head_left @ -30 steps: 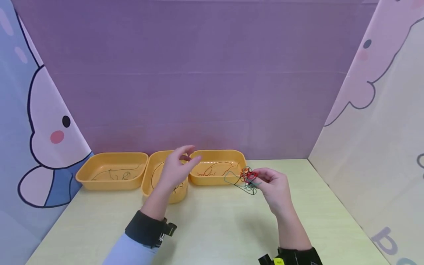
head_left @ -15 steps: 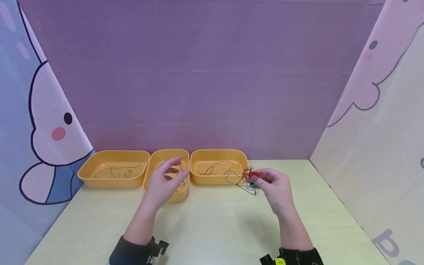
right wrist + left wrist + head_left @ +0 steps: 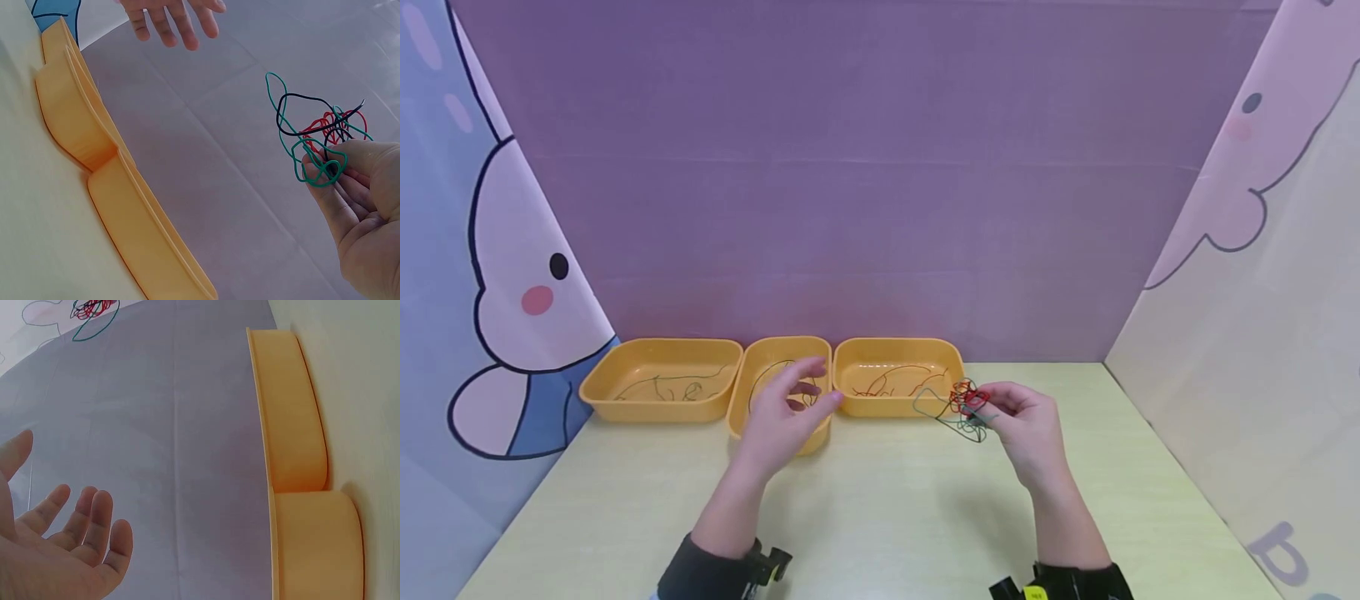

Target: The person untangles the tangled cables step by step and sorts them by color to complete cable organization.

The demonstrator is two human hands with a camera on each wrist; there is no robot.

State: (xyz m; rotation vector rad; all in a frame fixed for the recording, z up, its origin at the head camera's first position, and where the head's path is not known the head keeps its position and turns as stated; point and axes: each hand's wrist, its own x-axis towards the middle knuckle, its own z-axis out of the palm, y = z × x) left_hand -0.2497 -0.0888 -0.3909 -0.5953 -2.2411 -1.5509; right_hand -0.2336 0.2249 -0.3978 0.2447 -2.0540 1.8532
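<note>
Between thumb and fingers, my right hand (image 3: 1026,429) pinches a tangle of thin wires (image 3: 322,134) in red, green and black. The bundle is held up in the air, just in front of the right yellow tray (image 3: 898,407). My left hand (image 3: 782,421) holds nothing; its fingers are spread and slightly bent in the left wrist view. It hovers over the near part of the middle yellow tray (image 3: 790,344) and hides part of it. Dark wires (image 3: 767,372) show in that tray. Red wires (image 3: 880,382) lie in the right tray.
The left yellow tray (image 3: 662,412) holds thin greenish wires (image 3: 691,390). All three trays stand side by side against the purple backdrop (image 3: 850,208). A pale tabletop (image 3: 895,508) stretches in front, with a printed panel (image 3: 1255,375) at the right side.
My left hand has drawn back from over the middle tray, toward me and leftward, then shifted slightly right again. The right hand keeps its pinch on the wires, nearly still.
</note>
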